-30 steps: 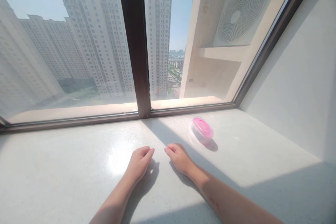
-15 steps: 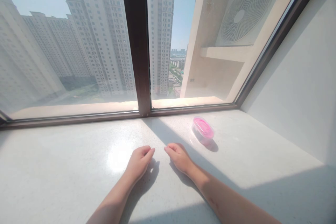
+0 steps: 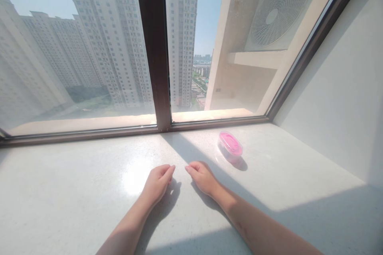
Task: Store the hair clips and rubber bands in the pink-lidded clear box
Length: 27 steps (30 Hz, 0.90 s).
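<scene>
My left hand (image 3: 158,183) rests low over the pale windowsill (image 3: 74,191), its fingers curled closed and the thumb laid against them. Facing it across a small gap is my right hand (image 3: 202,176), closed in the same way. I see nothing held in either one. Beyond my right hand, to its upper right, stands a small clear plastic container (image 3: 229,147) with a pink lid on it. Neither hand touches the container; my right hand is the nearer of the two. What is inside the container cannot be made out.
A window with a dark brown frame (image 3: 157,55) borders the back of the sill. A white wall (image 3: 335,99) closes off the right side. Through the glass show tall buildings and an air-conditioner unit (image 3: 277,12). Sunlight and hard shadows cross the sill.
The whole view has shifted very slightly. Both hands stay closed in nearly the same place, and the container stands where it was.
</scene>
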Tool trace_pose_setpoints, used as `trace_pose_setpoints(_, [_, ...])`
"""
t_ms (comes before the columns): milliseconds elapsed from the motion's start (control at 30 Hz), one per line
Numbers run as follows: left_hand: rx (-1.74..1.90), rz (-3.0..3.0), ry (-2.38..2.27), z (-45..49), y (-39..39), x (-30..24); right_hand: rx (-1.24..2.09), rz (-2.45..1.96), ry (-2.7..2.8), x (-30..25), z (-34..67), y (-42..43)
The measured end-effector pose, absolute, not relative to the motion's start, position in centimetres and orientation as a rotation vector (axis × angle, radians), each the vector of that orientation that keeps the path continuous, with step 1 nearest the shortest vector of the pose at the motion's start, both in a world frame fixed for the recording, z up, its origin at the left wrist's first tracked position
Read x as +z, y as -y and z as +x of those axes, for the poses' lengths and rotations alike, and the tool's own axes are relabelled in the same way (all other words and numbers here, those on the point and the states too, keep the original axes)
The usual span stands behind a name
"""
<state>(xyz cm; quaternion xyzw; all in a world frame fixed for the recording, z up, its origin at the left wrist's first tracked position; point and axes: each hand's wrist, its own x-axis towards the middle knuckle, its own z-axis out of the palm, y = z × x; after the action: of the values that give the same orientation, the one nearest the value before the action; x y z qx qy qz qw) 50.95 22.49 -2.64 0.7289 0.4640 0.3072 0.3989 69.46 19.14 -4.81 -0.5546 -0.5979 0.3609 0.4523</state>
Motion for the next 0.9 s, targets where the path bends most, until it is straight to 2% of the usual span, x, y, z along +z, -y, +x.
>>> trace_pose_setpoints(700, [0.755,1.844,-1.17,50.9,-22.6,-2.7,0.8,-1.386,1.503,-4.7,69.5,-19.0])
trace_pose_setpoints(800, [0.758,1.84,-1.173,50.9,-22.6,-2.6,0.629,-1.332,1.485,-4.2,69.5,-18.6])
trace_pose_setpoints(900, [0.757,1.831,-1.173,50.8,-22.6,-2.6,0.321,-1.201,1.476,-3.1,69.9,-18.0])
